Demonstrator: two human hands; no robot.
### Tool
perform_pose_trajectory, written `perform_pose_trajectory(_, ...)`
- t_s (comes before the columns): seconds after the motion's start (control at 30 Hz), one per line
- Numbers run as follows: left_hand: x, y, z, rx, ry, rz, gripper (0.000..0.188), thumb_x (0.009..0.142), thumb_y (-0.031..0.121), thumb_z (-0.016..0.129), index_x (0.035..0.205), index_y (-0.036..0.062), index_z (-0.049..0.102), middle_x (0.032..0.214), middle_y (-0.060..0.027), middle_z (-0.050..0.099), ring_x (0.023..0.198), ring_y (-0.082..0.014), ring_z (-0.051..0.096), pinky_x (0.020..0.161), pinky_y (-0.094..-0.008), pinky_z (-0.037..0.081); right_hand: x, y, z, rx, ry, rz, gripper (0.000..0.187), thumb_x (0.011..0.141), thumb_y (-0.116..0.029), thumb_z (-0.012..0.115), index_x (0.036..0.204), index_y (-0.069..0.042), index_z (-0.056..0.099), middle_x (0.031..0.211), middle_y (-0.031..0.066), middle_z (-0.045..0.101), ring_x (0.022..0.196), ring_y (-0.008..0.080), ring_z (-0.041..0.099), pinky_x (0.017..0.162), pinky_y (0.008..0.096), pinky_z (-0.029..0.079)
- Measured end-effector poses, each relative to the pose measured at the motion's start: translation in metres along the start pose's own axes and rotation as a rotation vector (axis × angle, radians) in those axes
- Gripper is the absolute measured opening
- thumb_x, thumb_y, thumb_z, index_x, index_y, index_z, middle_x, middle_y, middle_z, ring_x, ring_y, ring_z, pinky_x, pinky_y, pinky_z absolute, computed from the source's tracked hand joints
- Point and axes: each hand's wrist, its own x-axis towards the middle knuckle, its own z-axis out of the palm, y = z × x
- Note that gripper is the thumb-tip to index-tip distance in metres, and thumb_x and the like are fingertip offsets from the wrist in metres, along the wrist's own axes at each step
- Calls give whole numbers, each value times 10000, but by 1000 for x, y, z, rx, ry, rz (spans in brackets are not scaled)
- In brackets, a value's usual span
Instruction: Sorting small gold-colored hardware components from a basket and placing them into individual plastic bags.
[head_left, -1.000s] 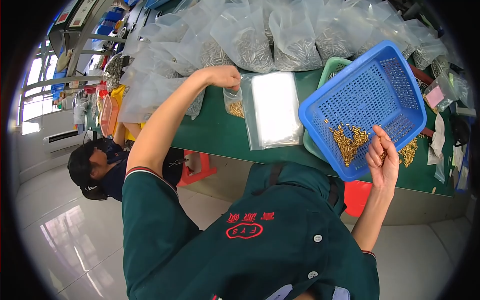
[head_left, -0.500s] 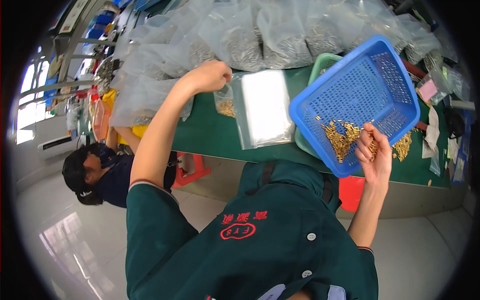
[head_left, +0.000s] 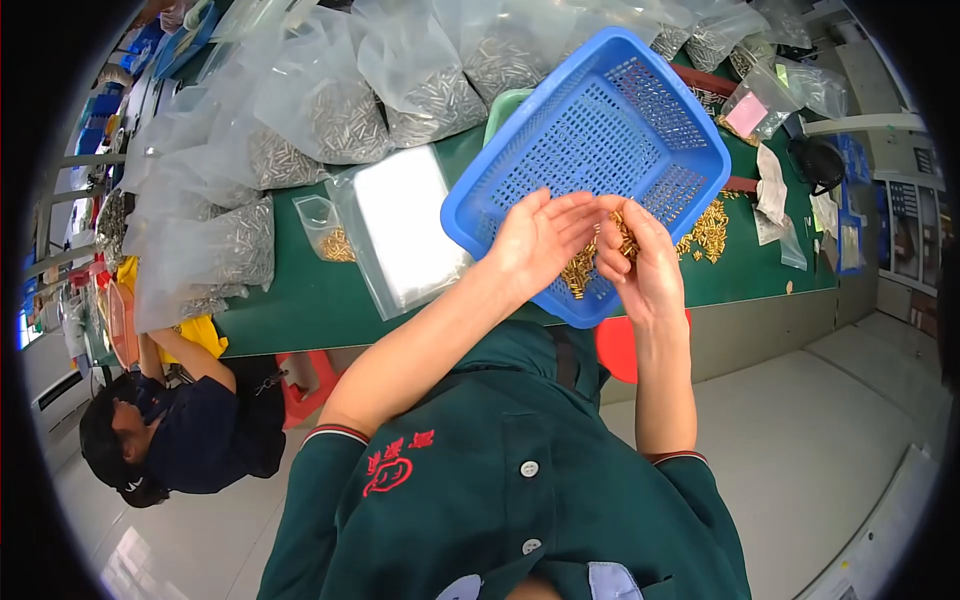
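Note:
Over the near side of a blue perforated basket (head_left: 600, 140), my two hands come together. My right hand (head_left: 645, 260) is cupped around a handful of small brass pins (head_left: 626, 238). Palm up and fingers stretched out, my left hand (head_left: 545, 235) reaches toward the right fingertips with nothing visible in it. More brass pins lie in the near corner of the basket, partly hidden by the hands. To the left, a small clear bag (head_left: 318, 218) with brass pins at its bottom lies beside a stack of flat clear bags (head_left: 405, 225).
Large clear bags of silver pins (head_left: 345, 120) crowd the back and left of the green table (head_left: 290, 310). A green basket (head_left: 505, 112) sits partly beneath the blue one. Loose brass pins (head_left: 710, 232) are heaped at right. Another person (head_left: 200, 430) sits at left; a red stool (head_left: 617, 350) stands below.
My left hand has moved from the small clear bag to beside my right hand, its fingers now stretched out. The right hand still holds brass pins. The whole view has turned and shifted.

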Motion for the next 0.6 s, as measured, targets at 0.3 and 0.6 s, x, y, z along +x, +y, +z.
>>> perform_pose_trajectory(0.3,12,-8,10,-175,-308,-13,432,904,247,260,1153,-79,395,1251,-212,389,1192,-284,350,1024,-388,260,-3,-6,2,-314,-76,-25,266,907,-181,392,963,16,561,531,-43,362,415,25,254,375,179,184)
perform_pose_trajectory(0.6,2,-3,10,-287,-388,-28,443,907,235,270,1202,-89,331,1306,-211,310,1210,-275,324,1030,-362,260,-5,-12,0,-265,-25,-81,218,896,-145,408,937,12,553,529,-38,363,395,21,245,363,172,188)
